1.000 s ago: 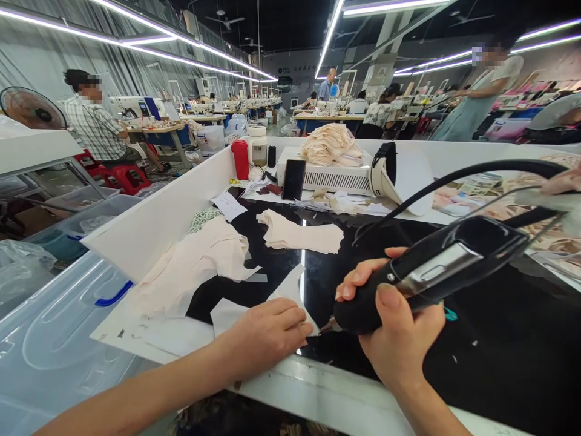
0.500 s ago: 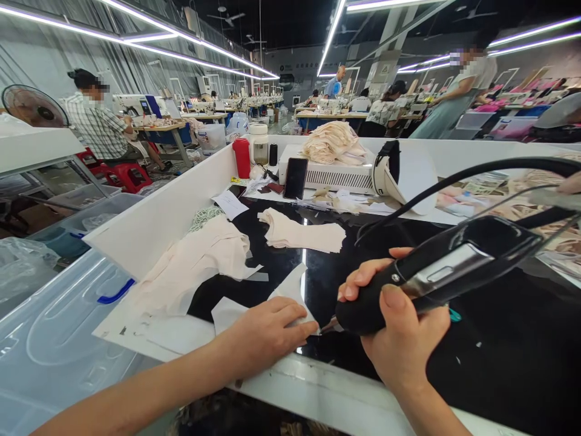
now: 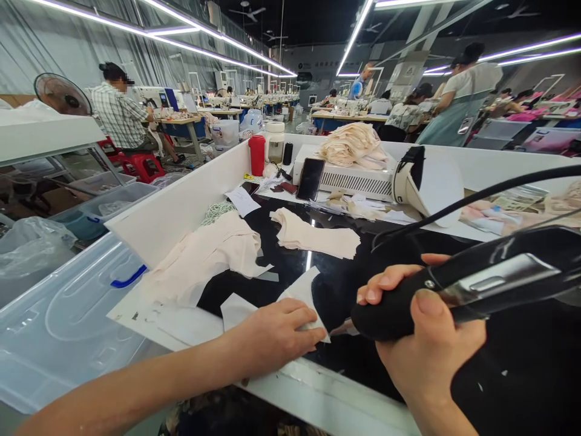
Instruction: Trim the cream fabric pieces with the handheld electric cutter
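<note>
My right hand (image 3: 422, 351) is wrapped round the black bulb end of a corded hand tool (image 3: 476, 281), whose metal tip (image 3: 341, 330) touches the glossy black table top (image 3: 521, 363). My left hand (image 3: 276, 333) lies flat with fingers stretched, pressing a pale cut fabric piece (image 3: 299, 293) right beside the tip. The tool's black cord (image 3: 476, 197) arcs up to the right.
More cream fabric pieces (image 3: 318, 236) and a larger piece (image 3: 204, 257) lie further back. A white machine (image 3: 349, 175) with stacked fabric, a phone (image 3: 311, 178), a red bottle (image 3: 256, 155) and a white partition (image 3: 172, 209) bound the bench. A clear bin lid (image 3: 68, 315) lies left. People work behind.
The view has shifted so everything sits a little to the right. Both hands stay on the fabric piece and the tool, the tip still at the fabric's edge.
</note>
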Motion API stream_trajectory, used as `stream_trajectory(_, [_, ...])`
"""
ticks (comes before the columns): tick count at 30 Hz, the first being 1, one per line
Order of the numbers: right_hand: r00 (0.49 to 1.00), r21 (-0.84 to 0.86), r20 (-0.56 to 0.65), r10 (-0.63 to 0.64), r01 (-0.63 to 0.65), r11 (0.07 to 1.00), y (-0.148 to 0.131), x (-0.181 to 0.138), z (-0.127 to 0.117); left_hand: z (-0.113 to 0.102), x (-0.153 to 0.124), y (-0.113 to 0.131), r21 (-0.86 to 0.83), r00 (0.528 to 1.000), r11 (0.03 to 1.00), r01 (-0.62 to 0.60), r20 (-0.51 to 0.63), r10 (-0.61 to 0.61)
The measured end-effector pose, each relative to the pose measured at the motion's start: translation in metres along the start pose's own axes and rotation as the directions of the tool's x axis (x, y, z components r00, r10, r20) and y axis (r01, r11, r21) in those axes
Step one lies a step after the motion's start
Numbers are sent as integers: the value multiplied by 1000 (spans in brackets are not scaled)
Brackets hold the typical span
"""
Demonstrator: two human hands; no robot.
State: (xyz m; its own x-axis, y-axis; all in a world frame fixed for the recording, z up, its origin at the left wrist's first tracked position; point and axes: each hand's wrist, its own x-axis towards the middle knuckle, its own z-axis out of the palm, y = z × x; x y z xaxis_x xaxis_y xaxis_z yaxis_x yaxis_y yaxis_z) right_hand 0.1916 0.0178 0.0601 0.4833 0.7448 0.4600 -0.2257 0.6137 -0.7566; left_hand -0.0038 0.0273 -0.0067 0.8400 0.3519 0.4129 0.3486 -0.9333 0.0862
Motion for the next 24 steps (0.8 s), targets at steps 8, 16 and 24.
stream_trajectory(8, [1000,-11,-16,-14,14,1000,6,9,9,0,1,1,-16,1000,1000,18,-8,-18])
stream_trajectory(16, [1000,-2,5,-13,13,1000,7,9,8,-2,3,1,-25,998,998,56,-29,-56])
stream_trajectory(24, [1000,-24,9,7,-6,1000,5,9,10,2,1,1,-47,997,996,73,-30,-75])
